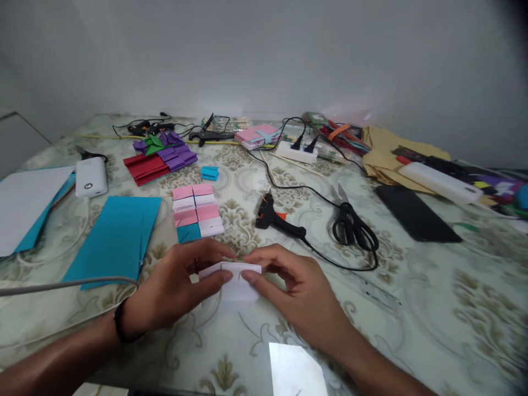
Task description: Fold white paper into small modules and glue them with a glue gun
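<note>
A small folded white paper piece (241, 289) is held up just above the patterned tabletop. My left hand (181, 278) pinches its left part, thumb on the near face and fingers behind. On the right part, my right hand (291, 280) grips the paper the same way, thumb in front. Both thumb tips lie close together near the paper's middle. Beyond the hands sit folded pink, white and blue paper pieces (198, 212) in two columns. A black glue gun (280, 217) lies on its side to their right.
Black-handled scissors (355, 228), a phone (416, 214) and a clear ruler (377, 294) lie to the right. Blue sheets (115, 236) and a white power bank (91, 177) are left. A cable crosses the left forearm's side. Red and purple folded papers (160, 159) lie behind.
</note>
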Demonstrator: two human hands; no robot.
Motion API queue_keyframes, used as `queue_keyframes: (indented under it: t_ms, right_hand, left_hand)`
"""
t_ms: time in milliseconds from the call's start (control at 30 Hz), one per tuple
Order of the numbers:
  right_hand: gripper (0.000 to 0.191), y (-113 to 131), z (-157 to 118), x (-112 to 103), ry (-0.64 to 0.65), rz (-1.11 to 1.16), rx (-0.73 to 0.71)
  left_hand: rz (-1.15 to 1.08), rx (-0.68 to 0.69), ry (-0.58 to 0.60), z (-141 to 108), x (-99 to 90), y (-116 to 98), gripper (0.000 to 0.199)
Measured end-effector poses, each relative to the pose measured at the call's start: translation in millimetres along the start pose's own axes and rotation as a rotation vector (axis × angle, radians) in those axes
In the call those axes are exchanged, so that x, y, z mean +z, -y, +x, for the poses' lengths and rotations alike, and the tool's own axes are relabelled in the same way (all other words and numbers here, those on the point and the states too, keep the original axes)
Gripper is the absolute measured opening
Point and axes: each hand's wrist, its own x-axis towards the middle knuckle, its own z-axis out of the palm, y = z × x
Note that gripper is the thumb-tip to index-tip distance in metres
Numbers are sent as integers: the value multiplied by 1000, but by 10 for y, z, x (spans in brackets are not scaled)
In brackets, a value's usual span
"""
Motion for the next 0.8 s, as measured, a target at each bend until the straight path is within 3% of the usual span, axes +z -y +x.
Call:
queue_keyframes:
  t_ms: [367,800]
  right_hand:
    - [16,33,84,-11,91,-40,66]
    - [24,46,63,-21,58,-52,15]
  left_hand:
    - [59,-103,-13,52,-8,-6,19]
    - [99,-91,-2,39,-14,-55,18]
